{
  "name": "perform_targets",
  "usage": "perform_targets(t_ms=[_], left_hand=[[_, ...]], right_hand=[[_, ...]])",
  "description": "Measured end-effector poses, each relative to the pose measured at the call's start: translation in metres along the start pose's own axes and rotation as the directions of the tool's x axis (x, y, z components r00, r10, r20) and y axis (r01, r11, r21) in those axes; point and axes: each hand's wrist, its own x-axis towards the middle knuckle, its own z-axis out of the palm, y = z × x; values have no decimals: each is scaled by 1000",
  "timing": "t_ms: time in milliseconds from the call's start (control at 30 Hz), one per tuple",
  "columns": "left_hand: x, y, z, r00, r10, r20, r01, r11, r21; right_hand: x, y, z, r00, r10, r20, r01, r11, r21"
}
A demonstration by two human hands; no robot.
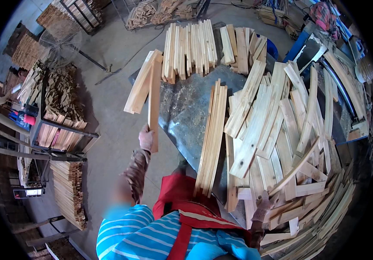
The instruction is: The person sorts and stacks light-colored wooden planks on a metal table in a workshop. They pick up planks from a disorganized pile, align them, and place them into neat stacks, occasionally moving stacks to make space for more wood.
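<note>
My left hand (146, 138) is closed around the lower end of a wooden board (153, 99), held up on edge beyond the table's left side. Other boards (138, 93) lean out at the table corner, touching or just behind its top end. My right hand (262, 205) is low at the right, closed on the near end of a narrow wooden slat (297, 168) that rises over the pile. Around it lies a loose heap of pale boards (255, 130), crossing at many angles. Between my hands, a neat stack of long slats (211, 138) reaches toward my red apron (177, 190).
The dark metal table (182, 108) carries a row of slats (190, 50) and a shorter bundle (240, 47) at its far side. A machine (314, 52) stands far right. At left are a floor fan (61, 43) and a rack of wood pieces (61, 95).
</note>
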Motion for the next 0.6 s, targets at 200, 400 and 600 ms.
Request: perform_targets(t_ms=[200, 400, 600], left_hand=[[201, -21, -31, 998, 4, 59, -29, 901, 433], [250, 31, 5, 998, 15, -65, 35, 714, 700], [209, 78, 44, 977, 192, -91, -93, 772, 628]], right_hand=[[-21, -32, 8, 979, 53, -198, -100, 966, -237], [-89, -15, 65, 875, -361, -322, 170, 852, -495], [-108, -13, 143, 880, -473, 40, 382, 657, -650]])
